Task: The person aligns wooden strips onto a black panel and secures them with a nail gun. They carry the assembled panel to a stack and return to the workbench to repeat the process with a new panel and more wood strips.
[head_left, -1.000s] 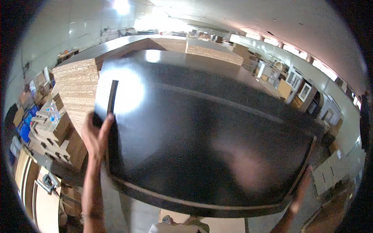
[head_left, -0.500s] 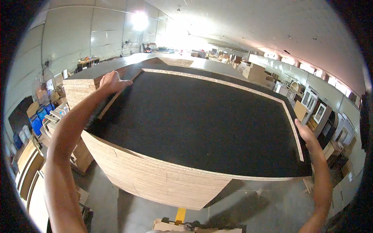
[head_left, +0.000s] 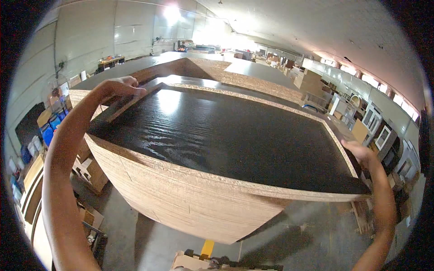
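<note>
Panel: a broad, flat black-faced chipboard panel (head_left: 253, 144) lies across the top of the near stack, spread between the two hands; a bright patch of light and fine ripple-like reflections show on its left part
Raised border: a black-topped strip with a pale, rough chipboard inner edge (head_left: 253, 99) runs along the panel's left, far and right sides
Near edge: pale raw chipboard faces the person, and its right end juts out past the stack beneath
Left hand: the bare left hand (head_left: 118, 87) is at the far left part of the border, fingers bent over it and holding the panel, forearm arching up from the lower left
Right hand: the bare right hand (head_left: 359, 152) is at the panel's right side, thumb over the top and fingers holding the edge; the tips underneath are hidden
Near stack: a tall block of layered tan chipboard sheets (head_left: 194, 203) under the panel, narrowing downward in this view
Far stack: black-topped chipboard layers (head_left: 262, 85) beyond the panel, with a notch cut into the middle
Left side: blue plastic barrels (head_left: 47, 133) near the pale wall
Right side: white rectangular framed pieces (head_left: 383, 137) standing along the other wall
Floor: grey floor (head_left: 158, 244) with a short yellow stripe (head_left: 207, 248) near the stack's foot
</note>
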The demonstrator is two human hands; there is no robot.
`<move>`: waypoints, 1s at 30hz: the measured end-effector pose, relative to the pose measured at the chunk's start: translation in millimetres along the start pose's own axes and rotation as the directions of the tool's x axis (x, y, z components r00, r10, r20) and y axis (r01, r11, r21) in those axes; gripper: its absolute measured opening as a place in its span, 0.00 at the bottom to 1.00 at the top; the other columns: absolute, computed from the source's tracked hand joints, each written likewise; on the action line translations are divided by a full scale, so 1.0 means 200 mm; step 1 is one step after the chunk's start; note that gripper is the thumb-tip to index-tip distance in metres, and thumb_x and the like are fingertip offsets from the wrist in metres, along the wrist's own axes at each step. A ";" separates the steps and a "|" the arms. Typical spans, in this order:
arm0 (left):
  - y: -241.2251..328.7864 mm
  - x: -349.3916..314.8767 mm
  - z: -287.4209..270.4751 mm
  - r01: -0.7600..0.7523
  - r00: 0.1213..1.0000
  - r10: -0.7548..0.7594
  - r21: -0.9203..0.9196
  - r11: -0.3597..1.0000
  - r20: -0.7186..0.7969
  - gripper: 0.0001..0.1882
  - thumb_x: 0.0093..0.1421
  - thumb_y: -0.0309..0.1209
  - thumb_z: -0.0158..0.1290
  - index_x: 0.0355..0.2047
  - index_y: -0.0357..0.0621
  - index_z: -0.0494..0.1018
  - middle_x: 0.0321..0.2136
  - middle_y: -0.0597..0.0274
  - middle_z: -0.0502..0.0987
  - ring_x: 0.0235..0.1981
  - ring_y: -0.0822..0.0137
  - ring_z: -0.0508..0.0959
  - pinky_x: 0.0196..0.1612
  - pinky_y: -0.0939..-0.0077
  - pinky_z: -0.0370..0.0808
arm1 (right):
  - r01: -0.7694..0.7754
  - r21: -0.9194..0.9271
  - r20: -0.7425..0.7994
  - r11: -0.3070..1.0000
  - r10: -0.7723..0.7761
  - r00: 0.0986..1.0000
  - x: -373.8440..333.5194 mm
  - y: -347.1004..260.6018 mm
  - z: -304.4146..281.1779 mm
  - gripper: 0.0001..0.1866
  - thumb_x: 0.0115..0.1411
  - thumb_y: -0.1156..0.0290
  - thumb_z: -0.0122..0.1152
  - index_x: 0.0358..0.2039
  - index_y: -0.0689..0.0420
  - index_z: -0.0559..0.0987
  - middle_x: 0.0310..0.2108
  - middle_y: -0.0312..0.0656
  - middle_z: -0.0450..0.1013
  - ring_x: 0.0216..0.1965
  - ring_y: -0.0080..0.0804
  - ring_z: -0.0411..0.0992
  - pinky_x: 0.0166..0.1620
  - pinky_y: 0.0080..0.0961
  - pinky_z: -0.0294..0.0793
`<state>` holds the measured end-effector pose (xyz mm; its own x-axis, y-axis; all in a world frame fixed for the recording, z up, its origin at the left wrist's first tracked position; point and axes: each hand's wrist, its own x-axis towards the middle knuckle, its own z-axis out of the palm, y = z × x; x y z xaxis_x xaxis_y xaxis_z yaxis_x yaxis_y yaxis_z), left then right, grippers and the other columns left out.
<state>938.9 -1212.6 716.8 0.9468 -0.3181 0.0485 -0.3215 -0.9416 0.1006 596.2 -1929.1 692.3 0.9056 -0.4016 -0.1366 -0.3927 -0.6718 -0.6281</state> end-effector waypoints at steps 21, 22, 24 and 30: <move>-0.04 -0.50 0.73 -0.632 0.127 -0.549 -0.494 0.597 -0.826 0.15 0.71 0.36 0.46 0.39 0.38 0.77 0.34 0.66 0.80 0.18 0.82 0.66 0.21 0.83 0.64 | 0.865 0.378 -0.886 0.330 -0.141 0.441 -0.17 0.30 0.72 0.40 0.72 0.40 0.30 0.63 0.65 0.67 0.64 0.57 0.63 0.66 0.52 0.60 0.69 0.50 0.55; -0.14 -0.43 0.74 -0.609 0.065 -0.510 -0.439 0.661 -0.858 0.15 0.71 0.36 0.46 0.40 0.37 0.77 0.33 0.68 0.79 0.19 0.81 0.67 0.24 0.82 0.65 | 0.772 0.546 -0.833 0.326 0.116 0.540 -0.25 0.03 0.78 0.38 0.73 0.42 0.29 0.62 0.65 0.69 0.64 0.58 0.62 0.66 0.50 0.61 0.70 0.46 0.55; -0.20 -0.30 0.76 -0.605 0.231 -0.622 -0.611 0.510 -0.748 0.15 0.69 0.34 0.46 0.40 0.36 0.78 0.37 0.61 0.79 0.30 0.71 0.75 0.37 0.74 0.72 | 0.795 0.483 -0.871 0.368 0.111 0.478 -0.16 0.06 0.75 0.40 0.73 0.41 0.28 0.62 0.66 0.68 0.65 0.58 0.60 0.67 0.50 0.59 0.70 0.46 0.55; -0.28 -0.09 0.72 -0.260 -0.039 -0.434 -0.410 0.874 -0.900 0.16 0.65 0.37 0.47 0.39 0.40 0.81 0.58 0.44 0.69 0.62 0.47 0.64 0.64 0.53 0.59 | 0.789 0.537 -0.843 0.298 0.170 0.510 0.02 -0.07 0.88 0.41 0.71 0.36 0.30 0.62 0.60 0.71 0.63 0.50 0.67 0.65 0.45 0.62 0.69 0.43 0.57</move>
<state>941.2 -1169.4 568.1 0.0900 0.5210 0.8488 -0.5330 -0.6947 0.4830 634.4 -1812.0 566.4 0.2595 -0.8438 0.4697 0.6836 -0.1831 -0.7066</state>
